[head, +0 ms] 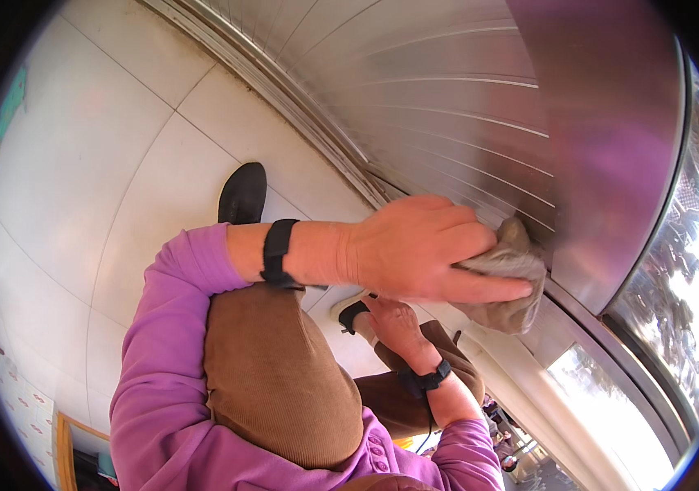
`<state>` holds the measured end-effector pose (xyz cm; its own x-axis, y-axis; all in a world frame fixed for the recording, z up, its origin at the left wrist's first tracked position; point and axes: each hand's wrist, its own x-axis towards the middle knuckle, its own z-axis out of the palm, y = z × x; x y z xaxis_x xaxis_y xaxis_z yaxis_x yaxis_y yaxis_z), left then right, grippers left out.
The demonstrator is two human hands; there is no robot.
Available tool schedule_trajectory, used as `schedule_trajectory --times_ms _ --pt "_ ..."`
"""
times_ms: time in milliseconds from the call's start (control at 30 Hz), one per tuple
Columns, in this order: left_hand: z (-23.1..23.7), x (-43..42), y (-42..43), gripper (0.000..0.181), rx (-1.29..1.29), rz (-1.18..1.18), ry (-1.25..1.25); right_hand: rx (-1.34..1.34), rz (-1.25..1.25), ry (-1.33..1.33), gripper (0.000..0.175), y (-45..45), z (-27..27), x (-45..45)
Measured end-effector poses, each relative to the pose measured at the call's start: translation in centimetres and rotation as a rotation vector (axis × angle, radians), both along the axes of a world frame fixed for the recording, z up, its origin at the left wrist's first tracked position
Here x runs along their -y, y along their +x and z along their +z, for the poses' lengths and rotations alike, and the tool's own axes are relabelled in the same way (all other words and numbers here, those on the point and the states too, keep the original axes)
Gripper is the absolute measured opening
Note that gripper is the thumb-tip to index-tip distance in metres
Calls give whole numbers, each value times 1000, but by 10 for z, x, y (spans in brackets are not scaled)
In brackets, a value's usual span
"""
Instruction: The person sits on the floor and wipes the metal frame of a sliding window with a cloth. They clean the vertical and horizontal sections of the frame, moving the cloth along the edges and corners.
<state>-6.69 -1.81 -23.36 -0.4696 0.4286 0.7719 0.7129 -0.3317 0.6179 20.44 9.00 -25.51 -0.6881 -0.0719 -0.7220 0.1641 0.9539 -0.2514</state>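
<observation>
My left hand (426, 251) reaches across to the right, its fingers closed on a folded grey-brown cloth (509, 294). The cloth lies against the lower edge of a shiny metal door panel (613, 147), beside the grooved metal panel (447, 104). Lower down and nearer my body, my right hand (395, 325) hangs over my bent leg, close to my shoe; its fingertips are partly hidden, and whether it holds anything does not show. Both wrists wear black straps.
White floor tiles (134, 178) spread to the left, with my dark shoe (243, 191) on them. A metal door track (275, 92) runs diagonally along the floor. Bright glass panes (687, 264) stand at the right. A wooden-framed object (67, 454) is at the lower left.
</observation>
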Motion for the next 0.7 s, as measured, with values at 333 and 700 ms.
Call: schedule_trajectory --times_ms 333,700 --pt "-140 -2 -27 26 -2 337 -146 39 -53 2 35 4 4 -2" --pt "-153 18 -26 25 266 381 -172 -101 -22 -13 23 14 2 -4"
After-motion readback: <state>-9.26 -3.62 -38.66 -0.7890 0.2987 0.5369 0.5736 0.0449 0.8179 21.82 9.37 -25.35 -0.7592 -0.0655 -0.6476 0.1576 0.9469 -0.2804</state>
